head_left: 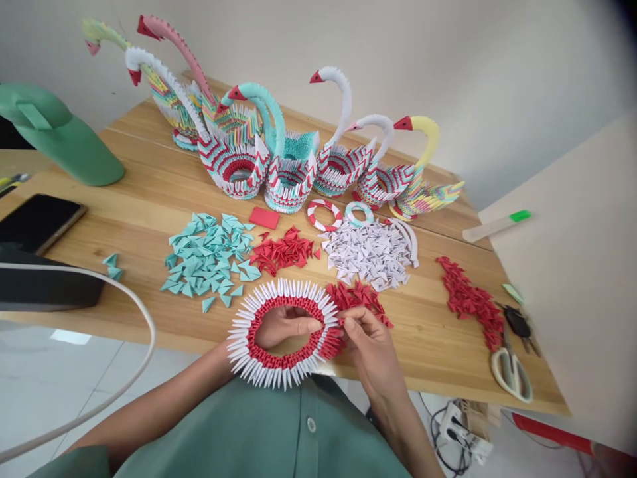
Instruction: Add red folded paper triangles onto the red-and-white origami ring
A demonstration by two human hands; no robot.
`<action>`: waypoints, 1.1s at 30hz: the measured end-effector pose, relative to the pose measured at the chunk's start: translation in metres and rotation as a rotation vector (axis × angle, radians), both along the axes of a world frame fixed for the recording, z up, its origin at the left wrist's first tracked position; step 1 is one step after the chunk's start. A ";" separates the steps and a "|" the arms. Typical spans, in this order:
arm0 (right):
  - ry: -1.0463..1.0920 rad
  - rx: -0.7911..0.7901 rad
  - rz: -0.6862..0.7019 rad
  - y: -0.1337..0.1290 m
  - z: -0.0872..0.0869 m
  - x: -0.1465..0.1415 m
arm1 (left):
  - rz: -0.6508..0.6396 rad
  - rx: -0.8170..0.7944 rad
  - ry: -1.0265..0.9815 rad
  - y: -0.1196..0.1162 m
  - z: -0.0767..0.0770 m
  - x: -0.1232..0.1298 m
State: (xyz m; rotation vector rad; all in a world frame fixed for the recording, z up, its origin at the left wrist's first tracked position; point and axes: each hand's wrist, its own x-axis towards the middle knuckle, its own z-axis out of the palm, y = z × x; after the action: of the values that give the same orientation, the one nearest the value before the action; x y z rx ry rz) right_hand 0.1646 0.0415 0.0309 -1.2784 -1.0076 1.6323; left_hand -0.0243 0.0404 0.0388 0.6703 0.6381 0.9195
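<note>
A round ring of folded paper pieces (245, 326), red inside with white points outside, is held at the table's front edge. My left hand (281, 325) reaches through its middle, thumb inside and fingers behind, closed on it. At the ring's right side, where a few red pieces stick out, my right hand (371, 342) pinches a small red paper piece (341, 321) against the rim. Just behind the ring lie red triangles (361, 297), with a second red pile (283, 251), turquoise triangles (206, 255) and white triangles (373, 252) farther back.
Several paper swans (233, 162) stand along the back. Two small paper rings (324, 215) lie before them. At left are a green bottle (64, 136), a phone (40, 222) and a white cable (142, 312). Scissors (511, 375), keys (517, 323) and more red pieces (470, 299) lie right.
</note>
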 end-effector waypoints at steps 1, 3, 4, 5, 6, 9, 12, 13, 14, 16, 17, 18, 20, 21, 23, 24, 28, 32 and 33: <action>0.024 -0.011 -0.020 -0.001 0.000 -0.003 | -0.005 0.002 -0.003 0.001 0.000 -0.001; 0.073 -0.032 -0.046 -0.003 0.000 -0.008 | -0.017 -0.010 0.033 0.001 -0.002 -0.003; 0.098 -0.043 -0.054 -0.003 0.000 -0.010 | -0.022 -0.025 0.063 0.001 -0.003 -0.004; 0.121 -0.055 -0.059 -0.003 0.000 -0.011 | -0.025 -0.041 0.093 0.001 -0.005 -0.005; 0.140 -0.064 -0.060 -0.004 -0.001 -0.012 | -0.022 -0.056 0.118 0.000 -0.006 -0.006; 0.160 -0.078 -0.054 -0.004 0.000 -0.012 | 0.008 -0.096 0.161 -0.001 -0.006 -0.007; 0.127 -0.060 -0.033 -0.003 0.000 -0.009 | 0.005 -0.149 0.165 -0.002 -0.003 -0.007; 0.101 -0.045 -0.026 -0.003 -0.001 -0.007 | 0.007 -0.167 0.165 -0.002 -0.003 -0.007; 0.067 -0.024 -0.016 -0.002 -0.001 -0.006 | 0.015 -0.178 0.167 -0.002 -0.002 -0.007; -0.019 0.037 0.004 -0.001 -0.002 -0.002 | 0.036 -0.190 0.177 -0.002 -0.003 -0.007; -0.069 0.073 0.016 0.000 -0.002 0.000 | 0.042 -0.191 0.181 -0.002 -0.003 -0.008; -0.123 0.111 0.031 0.000 -0.002 0.001 | 0.038 -0.188 0.181 -0.002 -0.004 -0.008; -0.234 0.175 0.062 0.001 0.000 0.003 | 0.016 -0.178 0.171 -0.002 -0.005 -0.008; -0.288 0.200 0.075 0.002 0.001 0.004 | 0.004 -0.167 0.162 -0.002 -0.005 -0.008; -0.366 0.227 0.102 0.002 0.005 0.006 | -0.016 -0.125 0.135 -0.003 -0.004 -0.008; -0.384 0.227 0.116 0.003 0.006 0.007 | -0.026 -0.100 0.118 -0.003 -0.004 -0.007; -0.319 0.177 0.155 0.004 0.005 0.012 | -0.041 -0.046 0.093 -0.004 -0.003 -0.005; -0.228 0.158 0.143 0.003 0.001 0.013 | -0.040 -0.071 0.179 -0.006 -0.010 -0.004; -0.217 0.161 0.143 0.003 0.001 0.012 | -0.039 -0.086 0.199 -0.007 -0.012 -0.003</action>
State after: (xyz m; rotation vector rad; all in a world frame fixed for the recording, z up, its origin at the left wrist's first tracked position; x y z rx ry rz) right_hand 0.1768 0.0446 0.0316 -1.3183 -1.3627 1.5049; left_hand -0.0269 0.0337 0.0267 0.6999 0.8341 0.7900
